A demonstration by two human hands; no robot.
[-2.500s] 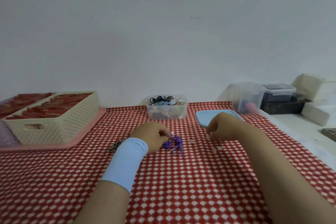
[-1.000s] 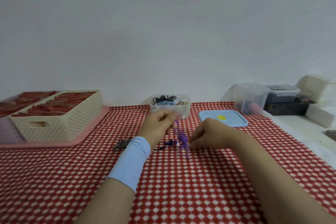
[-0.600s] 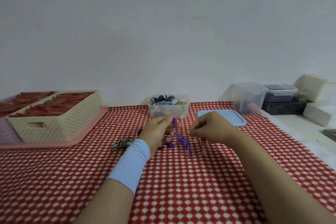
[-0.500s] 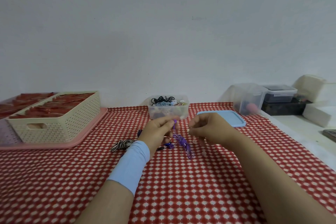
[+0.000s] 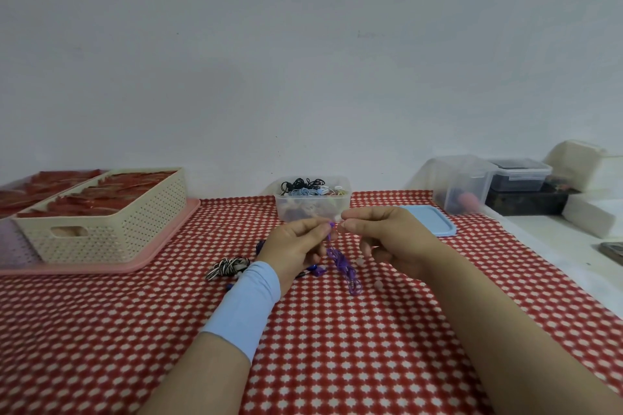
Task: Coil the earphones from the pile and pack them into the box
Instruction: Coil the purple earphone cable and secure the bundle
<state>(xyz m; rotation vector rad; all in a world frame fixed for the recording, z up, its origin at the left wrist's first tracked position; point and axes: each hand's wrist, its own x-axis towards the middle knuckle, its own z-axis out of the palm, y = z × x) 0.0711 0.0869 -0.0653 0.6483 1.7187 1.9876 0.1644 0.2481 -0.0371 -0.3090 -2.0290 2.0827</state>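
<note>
On the worktop (image 5: pixel 320 347), the box (image 5: pixel 313 207) of earphones stands at the far edge against the wall. Its lid (image 5: pixel 429 221) lies just right of the box. Left of the box, well apart, a basket (image 5: pixel 111 226) sits on a tray (image 5: pixel 161 246). Before the box, both hands meet, a coiled earphone (image 5: pixel 227 267) lying to their left.

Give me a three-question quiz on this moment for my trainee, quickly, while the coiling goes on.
1. True or false: the clear plastic box of earphones has its lid on.
2. Which hand wears the light-blue wristband?
3. The black-and-white striped earphone bundle lies: A) in the cream perforated basket, B) on the red checked tablecloth, C) on the light-blue plastic lid.

Key: 1 false. 2 The left hand; both hands pinch the purple earphone cable. 3 B.
</note>
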